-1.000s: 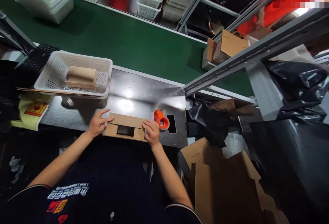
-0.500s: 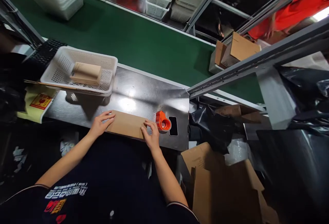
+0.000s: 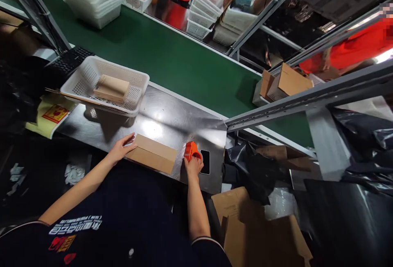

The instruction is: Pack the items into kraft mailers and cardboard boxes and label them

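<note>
The left hand (image 3: 123,149), fingers spread, touches a carton's (image 3: 152,155) left end, probably light, stiff, best held at both ends; the right hand (image 3: 194,165) clasps an orange tape dispenser (image 3: 190,149).

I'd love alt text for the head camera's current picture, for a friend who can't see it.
A person's right hand grasps an orange tape dispenser beside a phone on a metal bench, while the left hand touches the left end of a closed cardboard box. A white basket holding another box stands farther left; a green belt runs behind.
</note>
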Motion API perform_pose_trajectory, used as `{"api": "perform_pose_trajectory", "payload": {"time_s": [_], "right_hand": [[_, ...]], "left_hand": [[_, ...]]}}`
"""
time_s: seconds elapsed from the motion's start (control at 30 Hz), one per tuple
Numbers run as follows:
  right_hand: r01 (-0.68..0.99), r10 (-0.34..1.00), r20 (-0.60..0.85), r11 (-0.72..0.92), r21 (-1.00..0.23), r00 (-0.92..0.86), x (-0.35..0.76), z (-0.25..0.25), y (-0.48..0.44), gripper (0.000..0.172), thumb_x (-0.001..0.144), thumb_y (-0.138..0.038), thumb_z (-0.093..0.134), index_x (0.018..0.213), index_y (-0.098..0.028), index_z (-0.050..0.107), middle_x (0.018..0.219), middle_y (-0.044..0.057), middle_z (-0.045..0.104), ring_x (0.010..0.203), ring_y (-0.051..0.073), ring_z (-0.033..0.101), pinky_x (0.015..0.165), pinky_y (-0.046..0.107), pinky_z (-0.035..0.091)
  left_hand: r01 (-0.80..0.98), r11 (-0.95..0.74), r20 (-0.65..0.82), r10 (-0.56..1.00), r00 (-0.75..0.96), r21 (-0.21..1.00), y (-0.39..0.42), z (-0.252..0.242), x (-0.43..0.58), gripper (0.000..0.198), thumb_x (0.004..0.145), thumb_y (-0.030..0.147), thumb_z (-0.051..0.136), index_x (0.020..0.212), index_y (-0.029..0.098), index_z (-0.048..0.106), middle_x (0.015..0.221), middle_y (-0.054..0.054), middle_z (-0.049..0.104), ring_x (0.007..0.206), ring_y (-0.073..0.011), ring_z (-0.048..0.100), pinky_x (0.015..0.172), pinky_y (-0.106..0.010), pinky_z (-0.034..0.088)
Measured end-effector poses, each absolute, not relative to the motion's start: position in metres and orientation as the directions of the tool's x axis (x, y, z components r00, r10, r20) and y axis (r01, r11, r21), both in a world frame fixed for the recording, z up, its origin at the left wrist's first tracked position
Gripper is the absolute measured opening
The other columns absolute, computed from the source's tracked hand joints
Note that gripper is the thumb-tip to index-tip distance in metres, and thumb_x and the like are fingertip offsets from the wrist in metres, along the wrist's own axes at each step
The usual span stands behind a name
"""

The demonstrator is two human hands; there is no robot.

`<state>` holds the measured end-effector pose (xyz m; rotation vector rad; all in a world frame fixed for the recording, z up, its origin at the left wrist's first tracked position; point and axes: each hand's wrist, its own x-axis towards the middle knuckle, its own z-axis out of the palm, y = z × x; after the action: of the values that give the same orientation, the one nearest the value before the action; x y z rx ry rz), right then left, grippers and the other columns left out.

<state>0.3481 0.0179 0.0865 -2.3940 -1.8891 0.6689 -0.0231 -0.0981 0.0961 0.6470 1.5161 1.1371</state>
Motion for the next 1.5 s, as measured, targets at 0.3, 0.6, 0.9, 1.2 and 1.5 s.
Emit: {"api": "perform_pose_trajectory", "payload": {"time_s": [0.3, 0.6, 0.9, 1.2, 1.5], "right_hand": [[0.379, 0.807, -0.413, -0.257, -0.889, -0.421, 0.334, 0.215, 0.011, 0.061, 0.072, -0.075, 0.081, 0.094, -0.018, 0.076, 0.085, 0.011, 0.079, 0.075, 0.027, 0.073, 0.069, 0.038, 0.061], [0.441, 0.484, -0.543, -0.318, -0.839, -0.686, 0.212, 0.217, 0.012, 0.052, 0.061, -0.061, 0.094, 0.066, -0.019, 0.064, 0.059, -0.005, 0.049, 0.055, 0.009, 0.036, 0.054, 0.026, 0.035], [0.461, 0.451, -0.532, -0.265, -0.847, -0.717, 0.241, 0.193, 0.011, 0.058, 0.055, -0.067, 0.090, 0.057, -0.021, 0.055, 0.054, -0.005, 0.043, 0.052, 0.009, 0.031, 0.050, 0.026, 0.027], [0.502, 0.431, -0.567, -0.267, -0.823, -0.702, 0.230, 0.208, 0.013, 0.053, 0.058, -0.060, 0.094, 0.066, -0.018, 0.062, 0.058, -0.004, 0.050, 0.054, 0.010, 0.037, 0.052, 0.026, 0.030], [0.711, 0.449, -0.650, -0.046, -0.702, -0.613, 0.220, 0.248, 0.017, 0.048, 0.073, -0.058, 0.087, 0.066, -0.019, 0.060, 0.060, -0.004, 0.048, 0.057, 0.011, 0.039, 0.051, 0.025, 0.029]], "left_hand": [[-0.278, 0.462, -0.522, 0.827, -0.208, 0.842, -0.093, 0.117, -0.025, 0.100, 0.053, 0.072, 0.097, 0.134, 0.015, 0.078, 0.146, -0.018, 0.070, 0.142, -0.0418, 0.062, 0.126, -0.052, 0.046], [-0.327, 0.405, -0.488, 0.842, -0.231, 0.854, -0.090, 0.104, -0.018, 0.089, 0.051, 0.068, 0.096, 0.122, 0.015, 0.082, 0.135, -0.017, 0.077, 0.132, -0.0410, 0.069, 0.120, -0.053, 0.051], [0.131, 0.264, -0.188, 0.889, -0.418, 0.956, -0.102, 0.132, -0.016, 0.051, 0.097, 0.064, 0.057, 0.097, 0.019, 0.082, 0.150, -0.019, 0.061, 0.146, -0.0388, 0.054, 0.129, -0.057, 0.038], [0.266, 0.187, -0.117, 0.959, -0.258, 0.946, -0.097, 0.152, -0.015, 0.040, 0.097, 0.050, 0.059, 0.073, 0.020, 0.070, 0.151, -0.015, 0.060, 0.141, -0.0355, 0.056, 0.121, -0.053, 0.048], [0.370, 0.333, -0.105, 0.849, -0.518, 0.868, -0.116, 0.094, -0.076, 0.040, 0.089, 0.054, 0.065, 0.073, 0.018, 0.072, 0.143, -0.016, 0.059, 0.116, -0.0313, 0.066, 0.117, -0.057, 0.047]]}}
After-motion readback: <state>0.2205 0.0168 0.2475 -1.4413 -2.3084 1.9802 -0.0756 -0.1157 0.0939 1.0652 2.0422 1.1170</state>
